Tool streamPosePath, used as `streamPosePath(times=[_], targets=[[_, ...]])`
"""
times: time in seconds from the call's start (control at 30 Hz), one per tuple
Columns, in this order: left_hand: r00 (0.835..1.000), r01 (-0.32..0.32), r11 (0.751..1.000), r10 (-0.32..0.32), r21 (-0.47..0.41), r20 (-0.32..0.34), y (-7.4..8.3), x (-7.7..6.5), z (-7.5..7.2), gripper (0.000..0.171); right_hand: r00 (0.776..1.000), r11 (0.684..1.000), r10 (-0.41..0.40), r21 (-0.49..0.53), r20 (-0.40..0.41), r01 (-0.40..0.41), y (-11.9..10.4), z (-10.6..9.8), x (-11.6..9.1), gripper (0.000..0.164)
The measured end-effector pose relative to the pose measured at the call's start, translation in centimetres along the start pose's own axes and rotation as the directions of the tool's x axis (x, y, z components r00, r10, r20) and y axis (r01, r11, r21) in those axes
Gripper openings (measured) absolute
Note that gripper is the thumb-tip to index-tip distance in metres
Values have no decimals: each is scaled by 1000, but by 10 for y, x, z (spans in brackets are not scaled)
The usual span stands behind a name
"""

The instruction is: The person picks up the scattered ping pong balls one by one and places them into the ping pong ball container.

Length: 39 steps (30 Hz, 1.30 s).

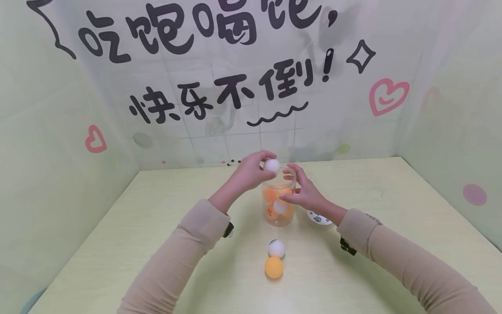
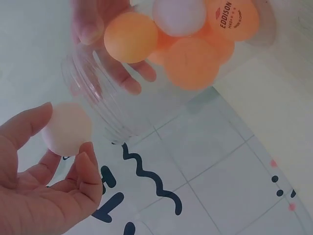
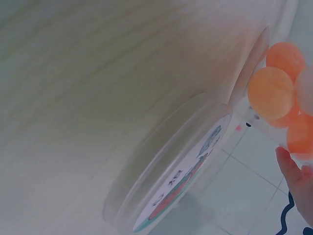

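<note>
My left hand (image 1: 251, 171) pinches a white ping-pong ball (image 1: 272, 166) between thumb and fingers, at the mouth of a clear plastic jar (image 1: 279, 222). In the left wrist view that ball (image 2: 67, 129) is just outside the jar's threaded rim (image 2: 100, 93). Several orange balls (image 2: 191, 63) and a white one (image 2: 180, 14) lie inside the jar. My right hand (image 1: 307, 192) holds the jar around its upper side, fingers behind and thumb in front. Only some fingers of the right hand (image 3: 296, 176) show in the right wrist view.
A round lid (image 1: 319, 217) with printed pictures lies on the table (image 1: 157, 244), right of the jar and partly behind the right wrist. In front of the jar a white ball (image 1: 276, 248) and an orange ball (image 1: 273, 267) sit together. Printed translucent sheets (image 1: 219, 144) enclose the table.
</note>
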<state>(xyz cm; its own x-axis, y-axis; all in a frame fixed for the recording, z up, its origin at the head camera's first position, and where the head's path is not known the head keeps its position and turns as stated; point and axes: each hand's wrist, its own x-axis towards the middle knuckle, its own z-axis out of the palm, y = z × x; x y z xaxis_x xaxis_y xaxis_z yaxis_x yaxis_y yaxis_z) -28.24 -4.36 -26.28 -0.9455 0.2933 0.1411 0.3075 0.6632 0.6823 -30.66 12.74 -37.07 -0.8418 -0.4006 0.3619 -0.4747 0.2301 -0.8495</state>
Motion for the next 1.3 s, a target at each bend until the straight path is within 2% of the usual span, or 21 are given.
streamPosePath(times=[0.2,0.4,0.53,0.7,0.83,1.03,1.2,1.3], targets=[[1000,9,999,-10,54,15,0,2,5,43,1000,1000,-10,-8,1,10,1,0,1,79],[1000,-3,999,1,50,23,1,-3,7,44,1000,1000,-15,-16,-2,15,1,0,1,79],[999,-34,998,32,59,28,5,-13,7,43,1000,1000,-20,-16,5,21,2,-1,1,79],[993,-111,991,108,70,51,10,-34,11,40,1000,1000,-7,-5,16,8,-10,-1,-3,76],[979,-178,980,168,86,111,9,-52,20,34,1000,1000,-19,-18,10,19,-24,0,-6,76],[955,-209,973,181,101,234,-2,-67,35,25,1000,1000,-25,4,18,25,-23,0,-6,75],[927,-228,959,160,170,339,-16,-73,49,25,999,999,-39,-12,22,39,-4,-2,-2,76],[912,-209,953,109,220,396,-25,-75,57,25,999,999,-39,-17,16,39,0,-1,-1,77]])
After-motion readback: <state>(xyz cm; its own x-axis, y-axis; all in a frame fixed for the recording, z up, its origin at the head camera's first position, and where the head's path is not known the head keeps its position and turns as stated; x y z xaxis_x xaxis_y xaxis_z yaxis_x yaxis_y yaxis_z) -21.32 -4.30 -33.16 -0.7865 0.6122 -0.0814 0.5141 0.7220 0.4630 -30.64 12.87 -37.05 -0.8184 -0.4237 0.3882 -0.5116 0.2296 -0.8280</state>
